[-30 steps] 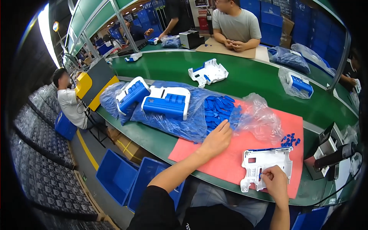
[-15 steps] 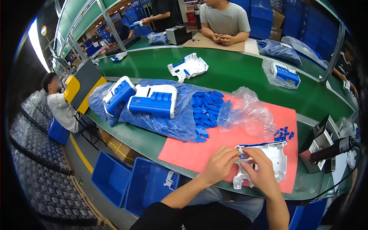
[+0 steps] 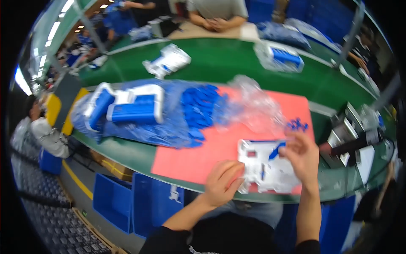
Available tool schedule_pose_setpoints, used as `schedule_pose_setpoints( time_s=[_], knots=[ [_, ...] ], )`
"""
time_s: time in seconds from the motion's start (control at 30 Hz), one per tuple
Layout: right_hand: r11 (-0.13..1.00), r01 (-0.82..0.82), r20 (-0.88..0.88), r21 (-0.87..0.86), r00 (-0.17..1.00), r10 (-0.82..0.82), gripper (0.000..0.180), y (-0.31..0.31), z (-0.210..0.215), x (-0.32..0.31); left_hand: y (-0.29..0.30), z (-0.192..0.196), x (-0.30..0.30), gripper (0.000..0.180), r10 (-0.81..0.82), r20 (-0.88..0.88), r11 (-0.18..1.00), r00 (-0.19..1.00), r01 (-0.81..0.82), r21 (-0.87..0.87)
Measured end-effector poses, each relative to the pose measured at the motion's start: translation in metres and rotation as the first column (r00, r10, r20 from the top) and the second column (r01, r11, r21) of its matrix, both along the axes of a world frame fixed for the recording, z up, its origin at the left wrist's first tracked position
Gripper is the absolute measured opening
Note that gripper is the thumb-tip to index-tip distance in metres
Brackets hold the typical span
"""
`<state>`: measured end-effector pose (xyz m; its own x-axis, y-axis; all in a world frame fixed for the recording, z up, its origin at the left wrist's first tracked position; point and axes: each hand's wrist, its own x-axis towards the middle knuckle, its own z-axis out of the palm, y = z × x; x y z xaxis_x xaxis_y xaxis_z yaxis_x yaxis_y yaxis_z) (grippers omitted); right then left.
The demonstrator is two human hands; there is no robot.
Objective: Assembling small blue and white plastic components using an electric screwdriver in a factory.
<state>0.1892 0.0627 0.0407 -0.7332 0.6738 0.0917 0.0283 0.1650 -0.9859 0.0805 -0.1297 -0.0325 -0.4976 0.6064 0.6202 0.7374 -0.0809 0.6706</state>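
Note:
On a pink mat lies a white plastic housing shell, its inside facing up. At the shell's left edge is my left hand, fingers curled and pressed together; what they hold, if anything, is hidden. My right hand hovers over the shell's right side, blurred by motion, fingers bent. A blue plastic strip shows right beside its fingertips; whether it is gripped or sits in the shell I cannot tell. Just beyond that hand lie several small blue parts.
Blue strips spill from a blue plastic bag, with blue-and-white housings on it. Clear film lies on the mat. A metal fixture with a black cylindrical tool stands right. Another shell and a wrapped housing lie on the green belt.
My hands, together over the shell before, have separated: the left to the shell's left edge, the right up and to its right. The whole view has shifted, and more of the shell shows.

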Motion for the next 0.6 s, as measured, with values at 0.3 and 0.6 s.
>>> schedule_pose_setpoints(
  time_s=[0.3, 0.6],
  knots=[
    [0.966, -0.254, 0.421, 0.057, 0.883, 0.207, 0.020, -0.011, -0.023, 0.008, -0.001, -0.020, 0.020, 0.033, -0.205, -0.394, 0.960, 0.896, 0.106, -0.258],
    [0.926, -0.257, 0.408, 0.276, 0.904, 0.129, 0.017, -0.023, -0.035, 0.004, -0.003, -0.020, 0.021, 0.031, -0.240, -0.295, 0.963, 0.925, 0.187, -0.197]
  ],
)
